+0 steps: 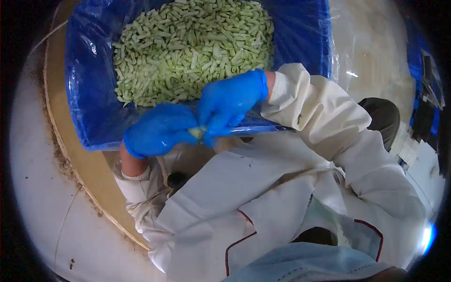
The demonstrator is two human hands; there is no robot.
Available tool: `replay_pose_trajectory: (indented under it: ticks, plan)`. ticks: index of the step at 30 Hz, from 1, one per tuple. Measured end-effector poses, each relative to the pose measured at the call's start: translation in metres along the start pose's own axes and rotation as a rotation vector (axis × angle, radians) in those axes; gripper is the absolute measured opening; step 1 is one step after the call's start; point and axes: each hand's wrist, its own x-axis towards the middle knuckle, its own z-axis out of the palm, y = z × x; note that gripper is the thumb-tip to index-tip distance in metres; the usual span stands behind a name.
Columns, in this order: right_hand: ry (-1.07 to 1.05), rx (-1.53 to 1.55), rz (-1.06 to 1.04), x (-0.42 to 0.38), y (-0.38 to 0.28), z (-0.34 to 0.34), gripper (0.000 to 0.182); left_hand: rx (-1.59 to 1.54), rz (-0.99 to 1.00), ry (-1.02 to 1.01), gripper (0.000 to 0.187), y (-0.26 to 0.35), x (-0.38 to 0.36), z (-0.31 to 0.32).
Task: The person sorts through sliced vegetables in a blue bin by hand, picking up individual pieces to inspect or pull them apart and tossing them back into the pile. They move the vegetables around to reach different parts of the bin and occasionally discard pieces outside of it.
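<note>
My left hand (159, 130), in a blue glove, is closed with its fingertips pinching a small pale green vegetable piece (196, 132). From the other side my right hand (232, 99), gloved the same way, meets it with curled fingers closed at the piece; its lower fingertips are smeared by motion. Both hands are over the near edge of a blue crate (89, 108) lined with clear plastic film. Inside the crate lies a thick layer of cut pale green vegetable strips (192, 51). Whether a small tool is hidden in the right fingers cannot be made out.
A white coat (221, 188) covers my lap and arms, close below the hands. To the left a tan board or ledge (70, 94) curves beside the pale floor (42, 188). Clear plastic film (343, 47) hangs over the crate's right side. Dark and blue items stand at far right.
</note>
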Motion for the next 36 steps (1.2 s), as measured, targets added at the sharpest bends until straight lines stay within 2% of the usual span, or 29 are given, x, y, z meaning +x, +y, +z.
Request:
replay_pose_trajectory:
  ticks: [3,4,6,7,8,10,12,14,17,20,24,26,28,29,32,33,35,36]
  plan:
    - [-0.428,0.444,0.221,0.0,-0.022,0.005,0.02,-0.058,-0.013,0.06,0.019,-0.002,-0.009,-0.007]
    - [-0.28,0.432,0.212,-0.002,-0.021,0.004,0.02,-0.06,-0.028,0.095,0.019,-0.002,-0.013,-0.01]
    - [0.018,0.4,0.197,-0.009,-0.017,-0.004,0.02,0.194,-0.326,0.471,0.021,0.001,-0.02,-0.013]
    - [0.239,0.321,0.229,-0.012,-0.01,-0.013,0.021,0.326,-0.475,0.658,0.022,0.001,-0.024,-0.015]
    - [0.457,0.237,0.259,-0.016,0.003,-0.025,0.024,0.607,-0.539,0.672,0.023,-0.008,-0.032,-0.02]
    - [0.562,-0.42,0.407,-0.034,0.054,-0.055,0.031,1.177,-0.661,0.672,0.027,-0.03,-0.042,-0.03]
    - [0.72,-1.012,0.673,-0.049,0.095,-0.081,0.036,1.218,-0.626,0.765,0.03,-0.029,-0.045,-0.033]
    - [1.058,-1.238,0.464,-0.059,0.14,-0.103,0.033,1.221,-0.617,0.859,0.031,-0.022,-0.049,-0.037]
    - [1.103,-1.095,0.752,-0.041,0.167,-0.097,0.032,1.167,-0.596,0.992,0.03,-0.011,-0.047,-0.044]
    - [0.838,-1.053,0.567,-0.018,0.13,-0.116,0.038,1.1,-0.572,1.071,0.027,-0.008,-0.048,-0.044]
    - [0.996,-0.578,0.266,-0.014,0.109,-0.149,0.043,0.979,-0.577,1.135,0.025,-0.009,-0.049,-0.043]
    - [0.841,-1.651,0.193,-0.054,0.154,-0.176,0.025,0.956,-0.582,1.13,0.025,-0.01,-0.05,-0.043]
    - [1.073,-0.916,1.001,-0.081,0.116,-0.141,0.041,0.95,-0.605,1.104,0.024,-0.009,-0.048,-0.039]
    - [1.094,-0.907,1.172,-0.091,0.133,-0.125,0.045,0.974,-0.602,1.082,0.024,-0.009,-0.048,-0.04]
    - [0.93,-1.147,1.135,-0.06,0.195,-0.051,0.08,0.988,-0.603,1.047,0.024,-0.016,-0.048,-0.038]
    - [0.871,-1.149,1.098,-0.042,0.191,-0.035,0.094,0.971,-0.614,1.067,0.025,-0.021,-0.051,-0.039]
    - [0.786,-1.059,1.004,0.001,0.142,-0.025,0.104,0.967,-0.637,1.076,0.027,-0.025,-0.05,-0.04]
    - [0.927,-0.932,0.833,0.012,0.138,-0.026,0.107,0.98,-0.647,1.062,0.029,-0.026,-0.049,-0.04]
